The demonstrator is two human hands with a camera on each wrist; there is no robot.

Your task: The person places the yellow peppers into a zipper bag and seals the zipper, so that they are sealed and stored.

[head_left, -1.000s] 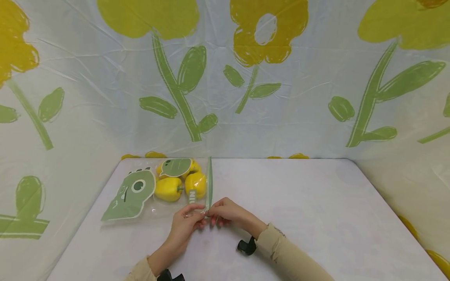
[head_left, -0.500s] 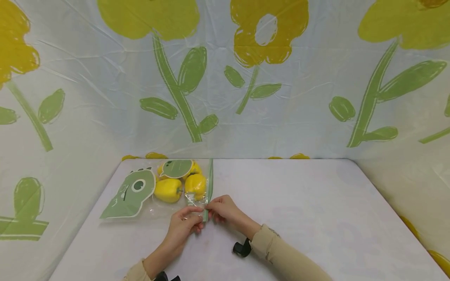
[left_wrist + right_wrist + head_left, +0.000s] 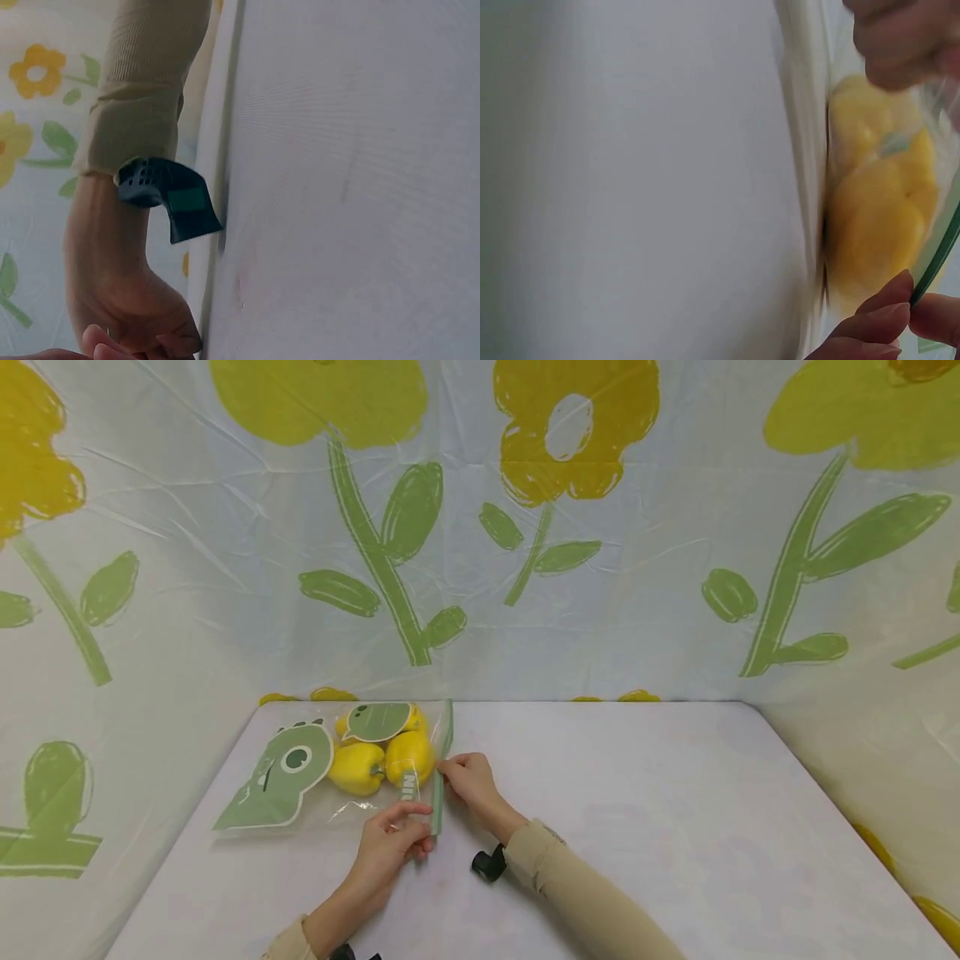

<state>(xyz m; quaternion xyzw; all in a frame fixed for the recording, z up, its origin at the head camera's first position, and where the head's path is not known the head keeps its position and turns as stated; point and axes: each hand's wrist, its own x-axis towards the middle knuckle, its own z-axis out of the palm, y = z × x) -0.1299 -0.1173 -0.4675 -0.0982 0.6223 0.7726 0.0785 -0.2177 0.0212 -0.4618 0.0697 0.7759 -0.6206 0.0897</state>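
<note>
A clear zip bag [image 3: 285, 777] with a green cartoon creature print lies flat on the left of the table, with yellow bell peppers [image 3: 356, 768] inside. Its green zip edge [image 3: 438, 806] faces right. At the near end of that edge, my left hand [image 3: 382, 847] holds the corner between thumb and fingers. My right hand [image 3: 472, 783] pinches the zip edge further up, beside the nearest pepper. In the right wrist view, thumb and fingertips [image 3: 885, 315] of the right hand squeeze the green strip [image 3: 939, 259]. The left wrist view shows only a few left fingertips [image 3: 101, 341].
The white-covered table [image 3: 637, 810] extends to the right of the bag. A flower-printed cloth [image 3: 637, 593] hangs behind the table and along both sides. A black wrist camera mount [image 3: 489, 863] sits under the right sleeve [image 3: 577, 885].
My right hand has slid away from the left hand, up along the zip edge, still pinching it. My left hand stays at the near corner, shifted slightly left.
</note>
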